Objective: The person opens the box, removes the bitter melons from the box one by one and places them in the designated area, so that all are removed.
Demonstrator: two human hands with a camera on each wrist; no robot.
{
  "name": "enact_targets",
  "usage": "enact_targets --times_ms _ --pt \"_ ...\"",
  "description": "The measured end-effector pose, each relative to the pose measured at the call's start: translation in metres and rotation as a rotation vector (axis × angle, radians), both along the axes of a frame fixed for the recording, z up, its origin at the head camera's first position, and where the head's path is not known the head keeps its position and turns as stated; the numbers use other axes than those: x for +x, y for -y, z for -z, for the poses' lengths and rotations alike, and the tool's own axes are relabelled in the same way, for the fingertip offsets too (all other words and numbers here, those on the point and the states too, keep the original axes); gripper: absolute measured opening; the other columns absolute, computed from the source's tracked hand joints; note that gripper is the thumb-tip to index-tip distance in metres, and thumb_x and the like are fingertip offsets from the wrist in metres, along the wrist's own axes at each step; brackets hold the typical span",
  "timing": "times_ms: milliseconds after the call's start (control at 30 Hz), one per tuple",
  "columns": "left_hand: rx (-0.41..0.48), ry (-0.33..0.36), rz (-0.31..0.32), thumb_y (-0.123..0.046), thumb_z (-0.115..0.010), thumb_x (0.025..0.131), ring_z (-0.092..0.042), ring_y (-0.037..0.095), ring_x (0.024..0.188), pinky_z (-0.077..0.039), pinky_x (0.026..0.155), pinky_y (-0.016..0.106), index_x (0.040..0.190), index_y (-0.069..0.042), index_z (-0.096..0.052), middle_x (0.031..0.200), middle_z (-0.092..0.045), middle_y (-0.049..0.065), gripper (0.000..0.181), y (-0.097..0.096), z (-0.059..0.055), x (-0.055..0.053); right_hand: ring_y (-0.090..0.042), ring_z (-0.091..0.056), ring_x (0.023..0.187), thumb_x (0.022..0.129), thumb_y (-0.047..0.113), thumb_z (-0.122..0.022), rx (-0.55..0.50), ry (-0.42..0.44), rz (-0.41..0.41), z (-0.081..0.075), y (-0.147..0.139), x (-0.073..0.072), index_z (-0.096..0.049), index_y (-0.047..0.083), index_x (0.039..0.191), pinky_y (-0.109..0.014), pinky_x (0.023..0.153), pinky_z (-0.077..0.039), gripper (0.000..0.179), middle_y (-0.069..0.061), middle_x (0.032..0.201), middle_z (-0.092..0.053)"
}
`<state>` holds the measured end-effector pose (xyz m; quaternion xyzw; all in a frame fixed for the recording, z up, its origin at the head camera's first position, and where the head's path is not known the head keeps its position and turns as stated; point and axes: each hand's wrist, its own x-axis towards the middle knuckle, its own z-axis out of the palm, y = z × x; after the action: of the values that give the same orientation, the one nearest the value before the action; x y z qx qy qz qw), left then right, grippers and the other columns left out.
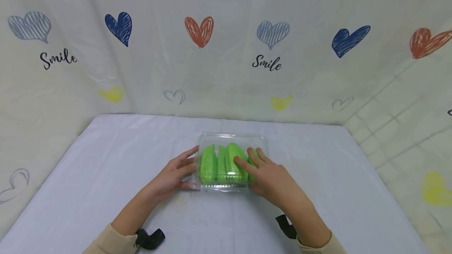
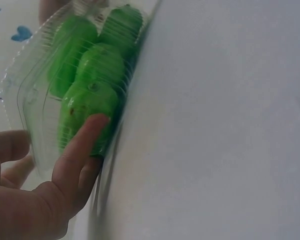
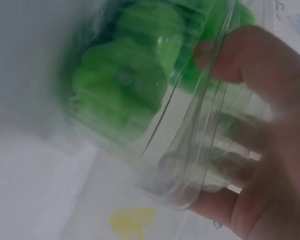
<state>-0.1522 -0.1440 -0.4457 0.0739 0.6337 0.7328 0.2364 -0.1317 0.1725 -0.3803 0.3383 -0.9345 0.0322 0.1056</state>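
Observation:
A clear plastic clamshell box (image 1: 231, 134) lies on the white cloth, its lid down over several green ridged vegetable-like pieces (image 1: 208, 166). At the box's left end is my left hand (image 1: 173, 175), its fingers spread and fairly straight. In the left wrist view, one finger (image 2: 85, 140) touches the box's side beside a rounded green piece (image 2: 90, 107). Over the right part of the lid, my right hand (image 1: 270, 179) rests with fingers spread. The right wrist view shows its fingers at the clear lid's edge (image 3: 210, 100); some appear through the plastic.
A white cloth (image 1: 141, 144) covers the table. Behind it hangs a pale sheet (image 1: 229, 85) printed with hearts and the word "Smile". Black curved pieces (image 1: 150, 239) sit at both wrists, by the beige sleeves (image 1: 113, 240).

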Motion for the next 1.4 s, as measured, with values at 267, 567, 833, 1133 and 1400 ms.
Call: enact_targets --times_ms 267,567,833,1133,1400 --pt "0.002 -0.010 0.006 -0.018 -0.050 0.105 -0.041 0.037 0.137 -0.058 0.088 0.045 0.160 -0.028 -0.021 0.162 -0.020 0.020 0.063 -0.0012 0.0002 0.0020 -0.045 -0.050 0.132 0.075 -0.006 -0.074 0.053 -0.021 0.010 0.0007 0.0078 0.0068 -0.047 0.023 0.148 -0.023 0.040 -0.031 0.083 -0.023 0.147 -0.050" --pt "0.004 -0.017 0.013 -0.019 -0.050 0.106 -0.039 0.039 0.139 -0.058 0.088 0.045 0.161 -0.029 -0.020 0.163 -0.019 0.020 0.063 -0.0021 0.0008 0.0011 -0.045 -0.049 0.133 0.074 -0.013 -0.071 0.040 0.002 -0.026 0.0001 0.0051 0.0065 -0.044 0.020 0.151 -0.022 0.042 -0.030 0.088 -0.025 0.148 -0.047" --pt "-0.016 -0.016 0.006 -0.019 -0.047 0.107 -0.036 0.042 0.140 -0.058 0.088 0.044 0.160 -0.030 -0.020 0.163 -0.019 0.020 0.061 -0.0019 0.0003 0.0008 -0.038 -0.051 0.133 0.071 -0.018 -0.065 0.024 0.009 -0.039 -0.0027 0.0013 0.0050 -0.047 0.024 0.149 -0.020 0.041 -0.027 0.091 -0.019 0.149 -0.049" --pt "-0.027 -0.002 -0.008 -0.017 -0.046 0.106 -0.041 0.038 0.138 -0.058 0.087 0.045 0.159 -0.033 -0.023 0.162 -0.021 0.019 0.060 -0.0035 0.0022 0.0009 -0.040 -0.049 0.134 0.068 -0.016 -0.066 0.000 -0.015 -0.043 -0.0027 -0.0012 0.0033 -0.051 0.024 0.147 -0.020 0.043 -0.029 0.090 -0.018 0.149 -0.049" --pt "-0.012 0.019 -0.003 -0.016 -0.046 0.105 -0.039 0.037 0.139 -0.058 0.088 0.046 0.159 -0.035 -0.022 0.163 -0.020 0.013 0.062 -0.0021 0.0003 0.0002 -0.043 -0.053 0.130 0.073 -0.011 -0.068 -0.022 -0.088 -0.074 0.0009 -0.0016 0.0008 -0.053 0.023 0.145 -0.025 0.048 -0.040 0.081 -0.019 0.144 -0.054"
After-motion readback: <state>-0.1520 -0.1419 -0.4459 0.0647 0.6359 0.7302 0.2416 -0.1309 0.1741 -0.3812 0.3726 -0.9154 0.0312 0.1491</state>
